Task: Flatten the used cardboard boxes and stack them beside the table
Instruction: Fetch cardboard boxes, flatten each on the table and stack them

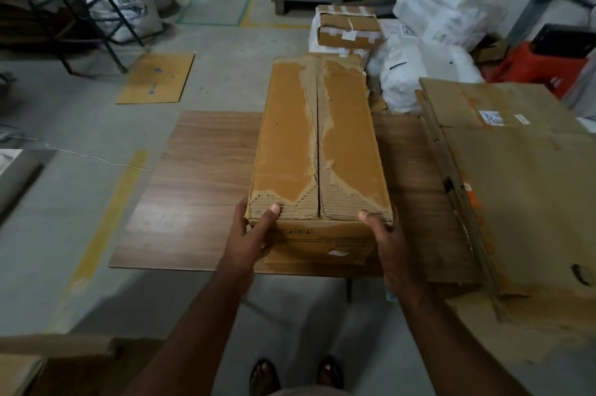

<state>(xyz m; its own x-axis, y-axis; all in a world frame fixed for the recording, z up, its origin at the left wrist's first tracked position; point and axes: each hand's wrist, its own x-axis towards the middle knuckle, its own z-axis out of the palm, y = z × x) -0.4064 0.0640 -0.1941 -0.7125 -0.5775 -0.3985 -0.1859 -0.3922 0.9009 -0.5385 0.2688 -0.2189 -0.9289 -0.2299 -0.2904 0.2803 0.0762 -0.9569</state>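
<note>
A long brown cardboard box [317, 144] stands on the wooden table [193, 189], its top flaps closed along a torn centre seam. My left hand [250, 236] grips the box's near left corner, thumb on the top edge. My right hand [385, 234] grips the near right corner the same way. Flattened cardboard sheets [516, 189] lie stacked over the table's right side and hang past its edge.
A flat cardboard sheet [156, 78] lies on the concrete floor at the left. Taped boxes [348, 29] and white sacks [416, 73] crowd the floor behind the table. A metal rack [80, 8] stands at the back left. A red crate [541, 68] sits at the right.
</note>
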